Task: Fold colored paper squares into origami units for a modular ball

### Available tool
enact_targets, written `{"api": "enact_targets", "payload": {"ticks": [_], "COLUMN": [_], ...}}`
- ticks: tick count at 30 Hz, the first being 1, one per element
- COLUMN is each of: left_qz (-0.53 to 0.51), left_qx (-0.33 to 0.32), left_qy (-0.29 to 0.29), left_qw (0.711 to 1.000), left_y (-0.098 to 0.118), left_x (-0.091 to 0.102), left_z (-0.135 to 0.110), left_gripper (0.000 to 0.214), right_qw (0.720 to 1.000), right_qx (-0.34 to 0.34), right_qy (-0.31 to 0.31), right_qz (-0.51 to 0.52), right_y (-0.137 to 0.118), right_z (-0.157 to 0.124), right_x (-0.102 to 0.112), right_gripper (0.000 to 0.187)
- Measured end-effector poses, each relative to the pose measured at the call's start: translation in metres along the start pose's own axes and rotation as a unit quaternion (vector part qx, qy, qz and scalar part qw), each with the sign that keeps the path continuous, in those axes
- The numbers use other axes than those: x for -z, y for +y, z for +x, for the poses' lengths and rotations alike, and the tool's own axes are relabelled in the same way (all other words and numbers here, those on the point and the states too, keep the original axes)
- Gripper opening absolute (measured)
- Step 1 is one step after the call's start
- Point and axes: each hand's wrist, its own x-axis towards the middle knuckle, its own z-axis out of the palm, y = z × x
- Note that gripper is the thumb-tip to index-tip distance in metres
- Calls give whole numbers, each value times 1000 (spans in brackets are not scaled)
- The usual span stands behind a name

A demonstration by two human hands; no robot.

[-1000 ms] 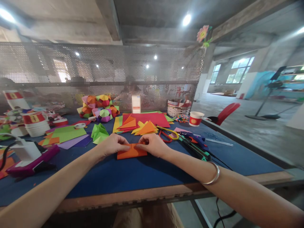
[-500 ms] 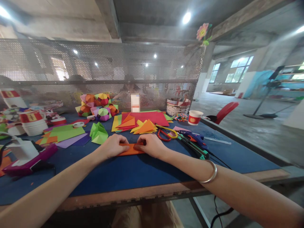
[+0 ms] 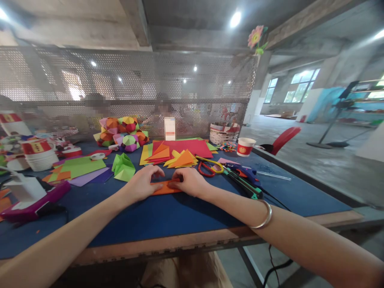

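Note:
A folded strip of orange paper (image 3: 166,188) lies flat on the blue table mat (image 3: 144,220), right in front of me. My left hand (image 3: 147,182) is at its left end, the thumb resting on the paper and the curved fingers lifted apart from it. Thumb and fingers of my right hand (image 3: 192,182) close on the right part of the strip, hiding that end. Just beyond my hands are folded orange and yellow paper pieces (image 3: 183,159) and a red sheet (image 3: 192,148). A green folded paper (image 3: 123,167) stands beyond my left hand.
Scissors (image 3: 207,168), a green utility knife (image 3: 243,182) and a paper cup (image 3: 246,147) are on the right. Coloured paper balls (image 3: 130,142) and a basket (image 3: 223,134) stand near the mesh partition (image 3: 192,88). A purple power strip (image 3: 39,206) lies at left.
My left hand's fingers have lifted and spread a little from the thumb. My right hand stays on the orange paper; the view has shifted slightly.

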Motion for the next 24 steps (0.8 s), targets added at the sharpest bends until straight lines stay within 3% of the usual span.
{"api": "enact_targets", "payload": {"ticks": [2, 4, 11, 18, 24], "left_qz": [7, 12, 103, 131, 102], "left_qx": [-51, -100, -186, -152, -120], "left_qy": [28, 16, -95, -104, -106], "left_qw": [998, 995, 972, 974, 982], "left_y": [1, 4, 20, 9, 9], "left_x": [-2, -2, 9, 3, 5], "left_z": [-1, -3, -21, -57, -64], "left_gripper": [17, 10, 44, 79, 64], "right_qw": [1000, 1000, 999, 999, 999], "right_qx": [-6, -10, 3, 16, 19], "right_qy": [-7, -8, 20, 2, -3], "right_qz": [4, 17, 50, 31, 26], "right_y": [0, -1, 0, -1, 0], "right_z": [0, -1, -2, -3, -3], "right_x": [1, 1, 0, 0, 0], "right_gripper": [12, 13, 30, 24, 23]}}
